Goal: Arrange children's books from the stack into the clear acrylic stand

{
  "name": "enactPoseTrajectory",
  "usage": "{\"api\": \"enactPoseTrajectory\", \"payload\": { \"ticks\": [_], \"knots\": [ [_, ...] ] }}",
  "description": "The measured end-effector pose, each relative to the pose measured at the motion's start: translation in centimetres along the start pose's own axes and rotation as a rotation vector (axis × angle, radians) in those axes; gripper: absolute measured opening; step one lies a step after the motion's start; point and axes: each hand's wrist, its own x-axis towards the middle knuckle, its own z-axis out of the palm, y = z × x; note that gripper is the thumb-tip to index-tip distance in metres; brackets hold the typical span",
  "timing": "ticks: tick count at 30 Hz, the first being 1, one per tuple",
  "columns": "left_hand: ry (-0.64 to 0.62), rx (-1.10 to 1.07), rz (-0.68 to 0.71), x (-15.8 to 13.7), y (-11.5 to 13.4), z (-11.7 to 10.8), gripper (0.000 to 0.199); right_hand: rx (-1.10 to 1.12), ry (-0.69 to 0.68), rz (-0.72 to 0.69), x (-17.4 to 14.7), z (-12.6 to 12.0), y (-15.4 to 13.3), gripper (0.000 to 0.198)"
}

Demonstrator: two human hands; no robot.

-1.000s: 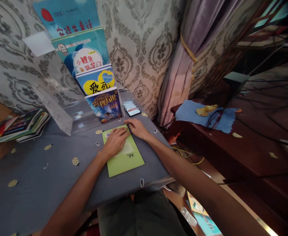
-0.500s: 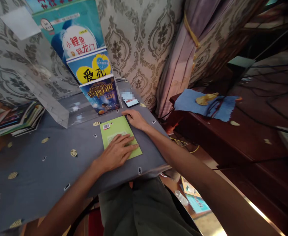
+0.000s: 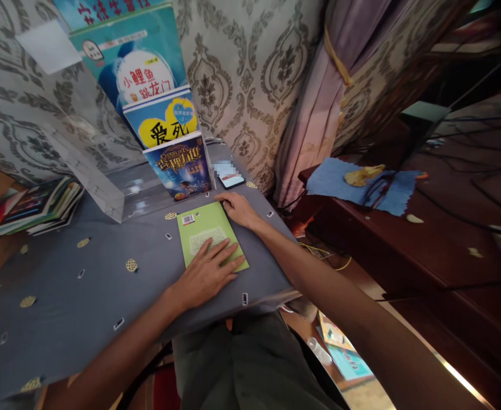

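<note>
"Patterned wallpaper (image 3: pixel 245 85) backed the corner; grey-covered table (image 3: pixel 83 307) below it, dotted with yellow fruit prints. What did you note of the fingers?"

"Left hand (image 3: pixel 210 273): palm down, fingers slightly spread, laid across the lower part of a green book (image 3: pixel 210 221). Right hand (image 3: pixel 238 209): index finger stretched to the book's far right corner, the rest curled under. Could not tell whether it pinched anything."

"And the book?"

"Flat on the table, close to the person, barcode at its far left corner, a pale block of print partly under the left fingertips."

"Next ring out?"

"Just beyond, a clear stand (image 3: pixel 100 185) bore covers in steps: dark blue book (image 3: pixel 184 179) lowest, blue-and-yellow book (image 3: pixel 137 125) behind, teal book (image 3: pixel 105 68) higher. Phone (image 3: pixel 232 180) lay screen up, right of the stand, past the right hand."

"Farther off?"

"Stack of books (image 3: pixel 40 208) at far left. Rightward, a tied-back curtain (image 3: pixel 310 125), then a blue cloth (image 3: pixel 329 185) on dark red furniture (image 3: pixel 382 239). Clear cup (image 3: pixel 320 351) and a teal-covered volume (image 3: pixel 350 363) on the floor."
</note>
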Motion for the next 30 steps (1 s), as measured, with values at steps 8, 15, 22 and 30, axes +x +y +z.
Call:
{"api": "enactPoseTrajectory", "payload": {
  "ticks": [8,15,22,30],
  "knots": [
    [0.014,0.021,-0.009,0.9,-1.0,0.3,0.042,0.004,0.013,0.019,-0.3,-0.2,-0.3,0.043],
    [0.045,0.010,-0.019,1.0,-1.0,0.4,0.042,-0.132,-0.034,-0.151,-1.3,-0.4,-2.9,0.033],
    [0.041,0.022,-0.010,1.0,-0.9,0.3,0.041,-0.186,-0.068,-0.128,-1.2,-0.7,-3.0,0.034],
    [0.033,-0.026,-0.028,1.0,-0.9,0.2,0.041,-0.104,-0.027,-0.017,-0.4,-0.6,-0.7,0.038]
  ]
}}
